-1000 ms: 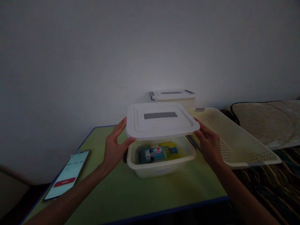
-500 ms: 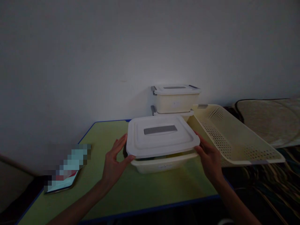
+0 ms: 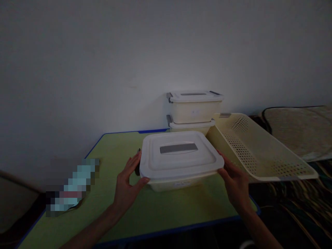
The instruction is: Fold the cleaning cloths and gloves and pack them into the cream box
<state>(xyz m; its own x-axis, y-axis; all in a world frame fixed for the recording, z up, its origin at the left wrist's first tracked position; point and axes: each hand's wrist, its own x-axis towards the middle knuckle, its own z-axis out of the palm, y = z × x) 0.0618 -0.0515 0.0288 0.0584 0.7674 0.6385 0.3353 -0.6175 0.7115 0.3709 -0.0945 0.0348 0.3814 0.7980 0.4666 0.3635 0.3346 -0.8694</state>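
Observation:
A white lid with a grey handle strip sits on a cream plastic storage box in the middle of the table. My left hand grips the lid's left edge, thumb at its front corner and fingers along the side. On the opposite side, my right hand holds the right edge, thumb near the front corner. The lid rests down along the box's front rim, and the contents are hidden. Something dark, which I cannot make out, shows behind my left fingers.
Behind stand two stacked lidded boxes with grey latches, against the wall. A cream perforated basket lies at the right, by a cushion. A phone-like object, blurred out, is on the green, blue-edged table at left.
The lid's front edge has come down onto the box rim, closing the gap that showed the inside. Both hands have stayed at the lid's sides.

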